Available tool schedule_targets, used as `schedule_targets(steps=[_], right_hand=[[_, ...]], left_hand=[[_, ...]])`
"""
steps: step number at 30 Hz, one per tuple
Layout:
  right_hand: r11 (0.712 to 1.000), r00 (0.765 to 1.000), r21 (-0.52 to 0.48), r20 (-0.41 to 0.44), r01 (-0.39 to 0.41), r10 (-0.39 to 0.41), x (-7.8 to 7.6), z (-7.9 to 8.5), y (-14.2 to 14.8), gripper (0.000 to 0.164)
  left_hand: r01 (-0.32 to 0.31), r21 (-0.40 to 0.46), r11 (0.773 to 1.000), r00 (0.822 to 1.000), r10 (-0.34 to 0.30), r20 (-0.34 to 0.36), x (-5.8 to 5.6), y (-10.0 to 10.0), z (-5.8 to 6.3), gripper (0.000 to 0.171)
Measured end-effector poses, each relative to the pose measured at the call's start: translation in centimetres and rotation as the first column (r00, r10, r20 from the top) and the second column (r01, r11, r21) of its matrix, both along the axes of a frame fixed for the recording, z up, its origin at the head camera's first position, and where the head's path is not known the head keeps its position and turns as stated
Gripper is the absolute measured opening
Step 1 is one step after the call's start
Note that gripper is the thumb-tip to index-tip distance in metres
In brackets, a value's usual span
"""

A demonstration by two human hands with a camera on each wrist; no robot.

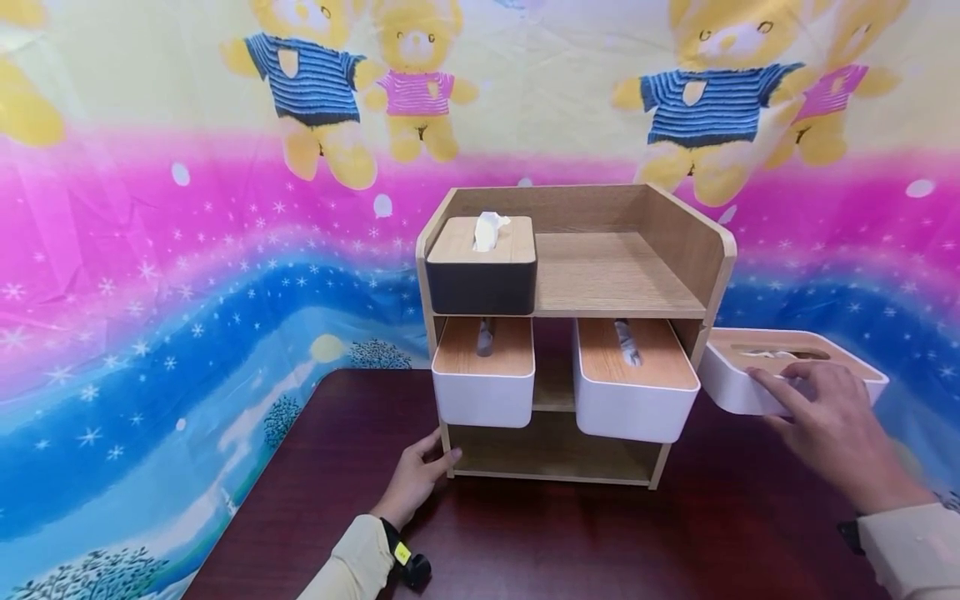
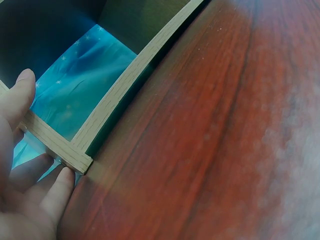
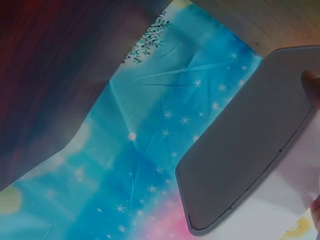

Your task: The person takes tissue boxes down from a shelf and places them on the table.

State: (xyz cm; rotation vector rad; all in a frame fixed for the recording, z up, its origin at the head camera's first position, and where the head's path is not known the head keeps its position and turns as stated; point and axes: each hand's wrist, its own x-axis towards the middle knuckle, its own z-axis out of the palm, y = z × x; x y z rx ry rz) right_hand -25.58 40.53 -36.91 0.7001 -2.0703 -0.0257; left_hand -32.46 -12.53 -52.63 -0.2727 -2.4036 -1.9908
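Note:
A small wooden shelf (image 1: 600, 275) stands on the dark red table. My left hand (image 1: 415, 479) grips the lower front of its left side panel (image 2: 55, 142), thumb on the inner face and fingers outside. To the right of the shelf, my right hand (image 1: 843, 425) holds a white tissue box (image 1: 738, 387) with a wood-look lid, raised off the table. The right wrist view shows the box's flat grey underside (image 3: 245, 135), with the thumb at its edge. Two more white tissue boxes, a left one (image 1: 483, 396) and a right one (image 1: 637, 408), jut out from the middle level.
On the top level, at the left, sits a black tissue box (image 1: 482, 287) with a wooden lid and a tissue sticking out. The dark red table (image 1: 525, 542) runs under the shelf. A printed cloth (image 1: 187, 250) with bears and snowflakes hangs behind.

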Motion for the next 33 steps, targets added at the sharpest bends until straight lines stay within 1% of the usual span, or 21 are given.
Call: schedule_targets(steps=[4,10,16,19,20,21,25,27,28,33], right_hand=[[1.000,1.000,0.021,-0.003,0.010,-0.010,-0.1,-0.3,0.3,0.071],[1.000,1.000,0.019,-0.008,-0.013,0.013,-0.4,-0.9,0.5,0.070],[1.000,0.999,0.013,0.037,0.011,-0.012,-0.7,-1.9,0.7,0.073],[1.000,0.999,0.005,0.045,0.013,-0.013,-0.8,-2.3,0.8,0.073],[1.000,0.999,0.005,0.041,0.010,-0.010,-0.9,-2.5,0.8,0.073],[1.000,0.999,0.007,0.040,0.010,-0.010,-1.0,-2.6,0.8,0.072],[1.000,1.000,0.016,0.026,0.001,-0.001,-1.2,-3.0,1.0,0.071],[1.000,1.000,0.023,0.021,-0.005,0.005,-1.3,-3.2,1.0,0.070],[1.000,1.000,0.026,0.020,-0.006,0.006,-1.4,-3.4,1.0,0.070],[1.000,1.000,0.024,0.030,-0.009,0.008,-1.4,-3.9,0.9,0.069]], left_hand=[[0.000,0.003,1.000,1.000,0.000,-0.003,-0.1,0.0,0.0,0.072],[-0.004,0.004,1.000,1.000,0.004,-0.004,0.0,0.1,0.2,0.070],[0.006,0.017,1.000,1.000,-0.006,-0.002,-0.1,0.0,0.1,0.068],[0.008,0.019,1.000,1.000,-0.008,-0.001,0.0,0.1,0.1,0.069],[0.007,0.016,1.000,1.000,-0.007,0.000,0.0,0.1,0.1,0.069],[0.008,0.015,1.000,1.000,-0.008,0.002,0.1,0.1,0.3,0.068],[0.010,0.016,1.000,1.000,-0.010,0.008,0.1,0.1,0.3,0.065],[0.009,0.019,1.000,1.000,-0.009,0.008,0.1,0.1,0.3,0.065],[0.006,0.020,1.000,1.000,-0.006,0.006,0.0,0.1,0.1,0.066],[-0.001,0.014,1.000,1.000,0.001,0.003,0.1,0.1,0.2,0.068]])
